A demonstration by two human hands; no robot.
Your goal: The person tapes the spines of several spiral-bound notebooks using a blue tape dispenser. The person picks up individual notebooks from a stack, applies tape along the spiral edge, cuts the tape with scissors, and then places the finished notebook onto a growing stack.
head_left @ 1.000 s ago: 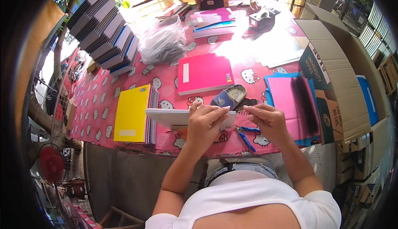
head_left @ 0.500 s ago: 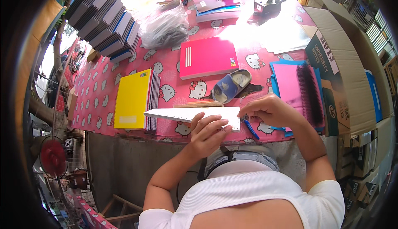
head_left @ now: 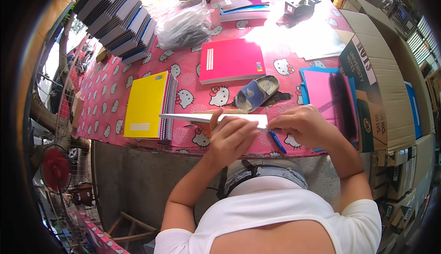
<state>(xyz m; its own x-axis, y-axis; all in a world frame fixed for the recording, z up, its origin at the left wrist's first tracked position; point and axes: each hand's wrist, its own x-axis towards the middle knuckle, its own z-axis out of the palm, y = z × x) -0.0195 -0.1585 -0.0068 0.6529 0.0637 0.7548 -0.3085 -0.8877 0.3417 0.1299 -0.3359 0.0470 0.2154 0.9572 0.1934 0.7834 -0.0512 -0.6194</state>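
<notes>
A white pad of paper (head_left: 193,116) with small holes along its edge is tilted up near the table's front, seen almost edge-on. My left hand (head_left: 232,137) grips it from the near side, fingers curled at its edge. At the pad's right end my right hand (head_left: 296,123) has its fingertips pinched together; whatever is between them is hidden. Below the right fingers lies a blue-handled tool (head_left: 277,141), its head partly covered by the hand. Just behind the pad rests a blue slipper (head_left: 257,93).
Left of the pad sits a stack of yellow-covered notebooks (head_left: 146,104). A pink notebook (head_left: 233,60) lies farther back. Black coils (head_left: 343,104) rest on pink covers (head_left: 317,88) at right, beside an open carton (head_left: 388,79). A plastic bag (head_left: 183,24) and tall notebook stack (head_left: 117,19) stand behind.
The pad has tipped to a more edge-on angle. My left hand has shifted slightly right and up, and my right fingers have closed in at the pad's right end.
</notes>
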